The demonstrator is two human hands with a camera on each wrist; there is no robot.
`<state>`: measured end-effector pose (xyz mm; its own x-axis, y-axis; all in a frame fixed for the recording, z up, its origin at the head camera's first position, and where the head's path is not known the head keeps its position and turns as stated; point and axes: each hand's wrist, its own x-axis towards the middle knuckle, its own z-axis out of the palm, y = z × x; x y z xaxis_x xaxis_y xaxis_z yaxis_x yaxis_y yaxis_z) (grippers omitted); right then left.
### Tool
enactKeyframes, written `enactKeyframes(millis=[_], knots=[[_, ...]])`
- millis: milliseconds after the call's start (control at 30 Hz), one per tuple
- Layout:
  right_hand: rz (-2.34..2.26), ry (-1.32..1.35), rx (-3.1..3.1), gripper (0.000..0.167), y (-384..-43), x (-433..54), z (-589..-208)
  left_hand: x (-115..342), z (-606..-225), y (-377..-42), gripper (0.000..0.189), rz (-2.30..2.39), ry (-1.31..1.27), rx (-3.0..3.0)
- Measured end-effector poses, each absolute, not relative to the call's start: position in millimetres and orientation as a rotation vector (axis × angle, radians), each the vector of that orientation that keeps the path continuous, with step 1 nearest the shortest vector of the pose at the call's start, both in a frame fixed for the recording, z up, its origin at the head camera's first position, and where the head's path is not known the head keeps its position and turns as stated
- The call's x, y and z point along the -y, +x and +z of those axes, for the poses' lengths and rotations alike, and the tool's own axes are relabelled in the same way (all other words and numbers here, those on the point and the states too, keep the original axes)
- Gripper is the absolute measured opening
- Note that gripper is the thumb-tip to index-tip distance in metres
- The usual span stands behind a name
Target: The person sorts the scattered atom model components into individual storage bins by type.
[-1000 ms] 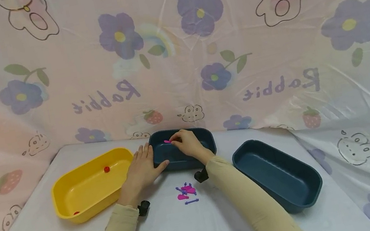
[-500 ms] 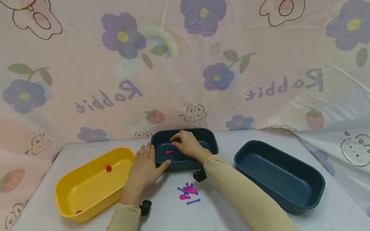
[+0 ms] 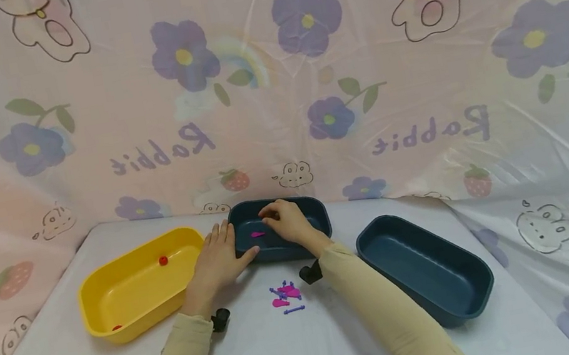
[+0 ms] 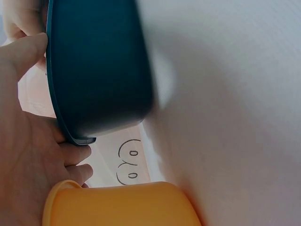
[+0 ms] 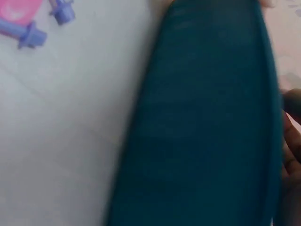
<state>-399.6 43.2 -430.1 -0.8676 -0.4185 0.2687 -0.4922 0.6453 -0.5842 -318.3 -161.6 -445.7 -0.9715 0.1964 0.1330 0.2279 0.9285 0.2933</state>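
Observation:
A dark blue plastic bin point(image 3: 317, 215) stands at the back of the table. My left hand point(image 3: 217, 264) rests on its left near corner, fingers straight along the left rim and thumb at the near rim. In the left wrist view, the thumb point(image 4: 33, 52) touches the bin's edge. My right hand point(image 3: 290, 222) is over the inside of the bin with loosely bent fingers, nothing visible between them. A small pink teardrop-shaped piece point(image 3: 257, 233) lies on the bin floor, left of that hand. In the right wrist view, the bin's wall hides most of the right hand.
On the white table before the bin lies a small pile of pink pieces point(image 3: 291, 292) and purple flanged rods point(image 3: 294, 310). A yellow bin point(image 3: 133, 293) with red beads point(image 3: 163, 260) is at left. Another dark blue bin point(image 3: 426, 270) stands at right. A patterned curtain point(image 3: 250, 113) hangs behind.
My right hand has let go of the pink piece, which has dropped from its fingertips to the bin floor. My left hand has stayed on the rim.

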Motion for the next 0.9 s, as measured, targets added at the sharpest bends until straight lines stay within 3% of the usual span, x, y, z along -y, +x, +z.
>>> enactKeyframes(millis=[900], knots=[[1.148,0.853,2.584,0.012,-315,-95,-434,161,-446,-319,0.101,-0.465,-0.305,3.001]])
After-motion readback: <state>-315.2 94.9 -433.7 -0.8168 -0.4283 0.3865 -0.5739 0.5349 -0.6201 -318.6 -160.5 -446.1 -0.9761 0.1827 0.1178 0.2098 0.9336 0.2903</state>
